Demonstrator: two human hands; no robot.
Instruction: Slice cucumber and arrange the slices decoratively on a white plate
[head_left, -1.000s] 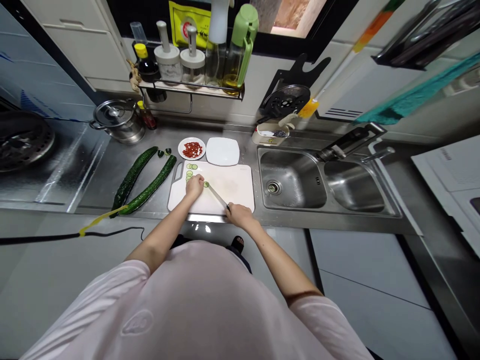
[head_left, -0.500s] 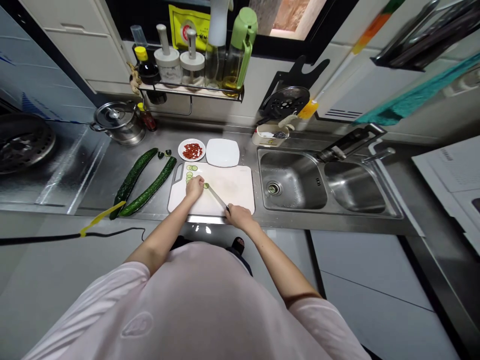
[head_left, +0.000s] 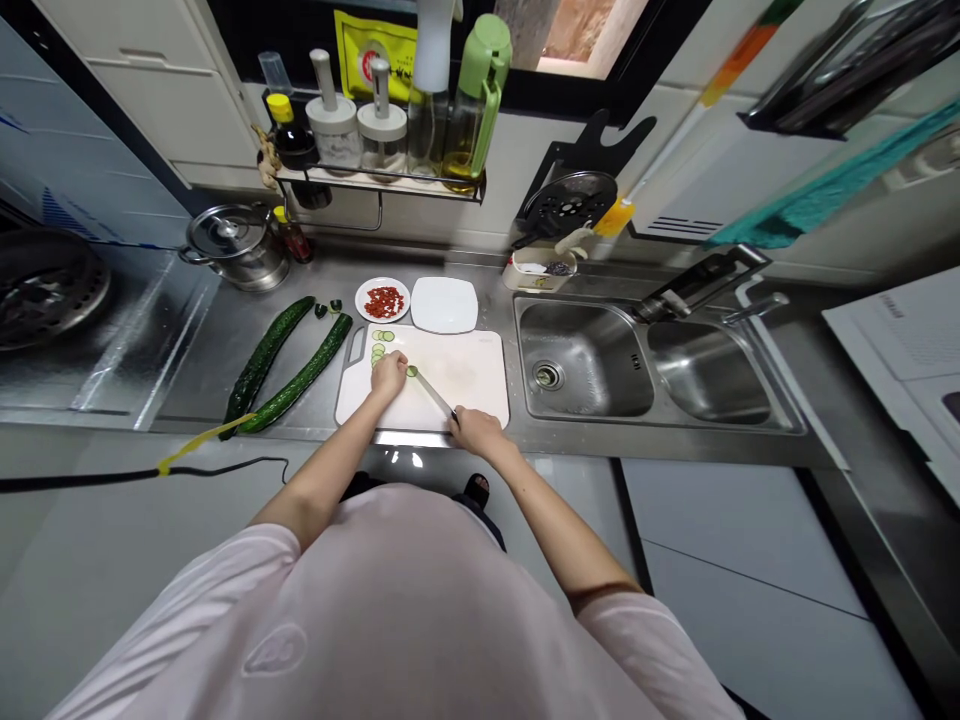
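My right hand [head_left: 477, 431] is wrapped round the handle of a kitchen knife [head_left: 435, 394], whose blade points up and left over the white cutting board [head_left: 457, 385]. At the blade's tip is a round cucumber slice [head_left: 412, 371]. Right beside it is my left hand [head_left: 388, 375], its fingers drawn together; what lies in them, if anything, is hidden. More cucumber slices [head_left: 382, 336] lie at the board's upper left, some partly behind my left hand. Two long whole-looking cucumbers [head_left: 300, 375] rest on the counter left of the board, with small cut ends [head_left: 322, 310] near their tops.
Behind the board stand a plate of chopped red pieces [head_left: 382, 299] and a white square plate [head_left: 444, 305]. A steel pot [head_left: 236, 247] is at the back left, a double sink [head_left: 585, 360] at the right. Above hangs a condiment rack [head_left: 382, 180] with bottles and jars.
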